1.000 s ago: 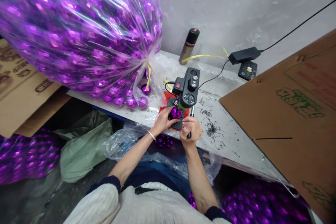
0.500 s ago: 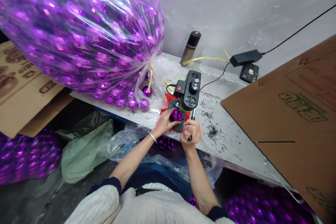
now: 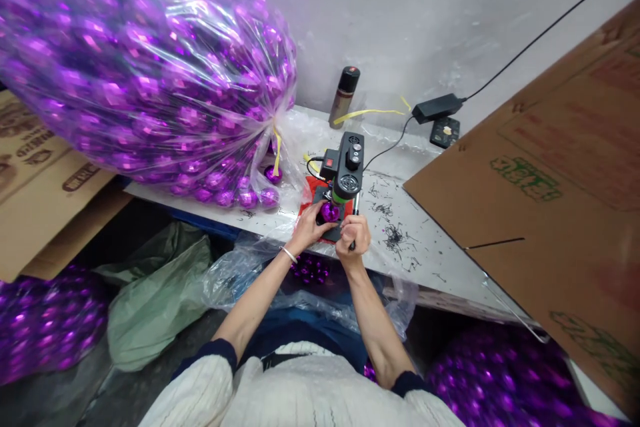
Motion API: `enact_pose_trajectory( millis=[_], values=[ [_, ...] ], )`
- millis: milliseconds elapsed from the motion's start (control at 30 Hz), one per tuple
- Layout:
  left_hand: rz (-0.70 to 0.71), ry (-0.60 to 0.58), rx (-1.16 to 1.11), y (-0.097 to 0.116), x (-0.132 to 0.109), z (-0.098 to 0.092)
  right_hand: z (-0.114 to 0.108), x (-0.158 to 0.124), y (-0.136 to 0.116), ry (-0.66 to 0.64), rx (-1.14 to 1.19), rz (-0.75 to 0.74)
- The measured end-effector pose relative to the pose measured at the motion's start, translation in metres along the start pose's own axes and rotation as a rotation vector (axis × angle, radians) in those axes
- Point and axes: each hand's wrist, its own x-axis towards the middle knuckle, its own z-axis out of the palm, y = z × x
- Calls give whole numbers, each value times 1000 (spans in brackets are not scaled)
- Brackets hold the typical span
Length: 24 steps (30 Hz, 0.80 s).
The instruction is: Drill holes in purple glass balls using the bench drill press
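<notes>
A small black bench machine [image 3: 351,163] stands on a red sheet [image 3: 305,201] near the table's front edge. Under its head sits a shiny purple ball [image 3: 330,211]. My left hand [image 3: 309,228] holds this ball from the left, thumb and fingers around it. At the machine's right side, my right hand [image 3: 353,237] is wrapped round the black grip of its lever [image 3: 356,203]. The lower end of the grip shows below my fingers.
A large clear bag of purple balls [image 3: 165,80] fills the left. Behind the machine are a spray can [image 3: 343,99] and a power adapter [image 3: 437,108]. A cardboard box [image 3: 550,213] stands right. Black scraps [image 3: 393,236] litter the table [image 3: 425,260].
The whole view has shifted, so the machine and both hands appear slightly further left. Both hands keep their holds on the ball and the lever.
</notes>
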Motion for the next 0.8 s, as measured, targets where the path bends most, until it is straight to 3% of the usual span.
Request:
enact_pose_trajectory(
  millis=[133, 233, 367, 467, 567, 633, 700, 800],
  values=[
    [-3, -3, -1, 0, 1, 1, 1, 4, -1, 6, -33, -69],
    [-9, -1, -7, 0, 5, 1, -3, 27, -12, 43, -38, 65],
    [26, 72, 22, 9, -5, -3, -14, 64, -28, -42, -31, 201],
    [157, 56, 96, 20, -48, -6, -20, 69, -31, -90, -29, 193],
    [240, -113, 203, 25, -108, -3, -21, 56, -27, -114, -24, 148],
    [226, -167, 254, 22, -131, -1, -20, 48, -24, -121, -15, 123],
    [208, -127, 270, 16, -126, -7, -20, 43, -22, -119, -4, 110],
    [168, 104, 258, 5, -74, -36, -20, 43, -22, -110, 7, 112]
  ],
)
